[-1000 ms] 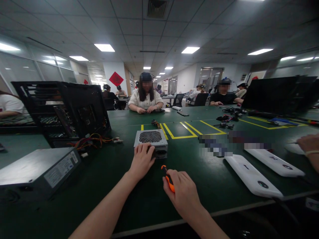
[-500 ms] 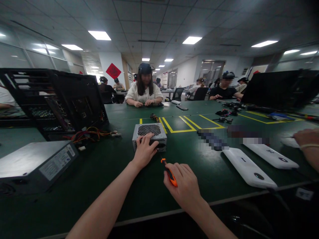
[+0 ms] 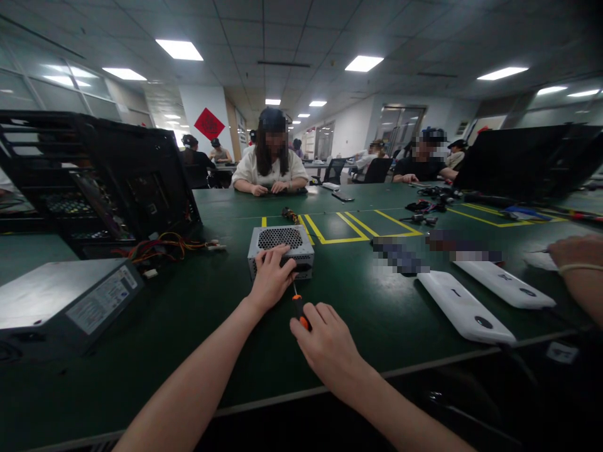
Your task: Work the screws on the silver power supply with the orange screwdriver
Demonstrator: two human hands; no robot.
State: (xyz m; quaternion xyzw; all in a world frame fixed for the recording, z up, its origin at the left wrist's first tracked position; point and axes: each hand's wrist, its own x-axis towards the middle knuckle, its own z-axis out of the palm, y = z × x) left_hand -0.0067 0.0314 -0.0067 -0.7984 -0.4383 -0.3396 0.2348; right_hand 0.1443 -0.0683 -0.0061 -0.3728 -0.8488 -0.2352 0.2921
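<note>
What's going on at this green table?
A person's left hand rests on a gray computer power supply, while the right hand grips an orange-and-black screwdriver. The shaft points toward the power supply's near side; whether the tip touches it, I can't tell. To the left, a second power supply lies in front of an open black computer case.

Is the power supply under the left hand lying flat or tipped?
Flat: the power supply rests on the table, its honeycomb vent facing up.
</note>
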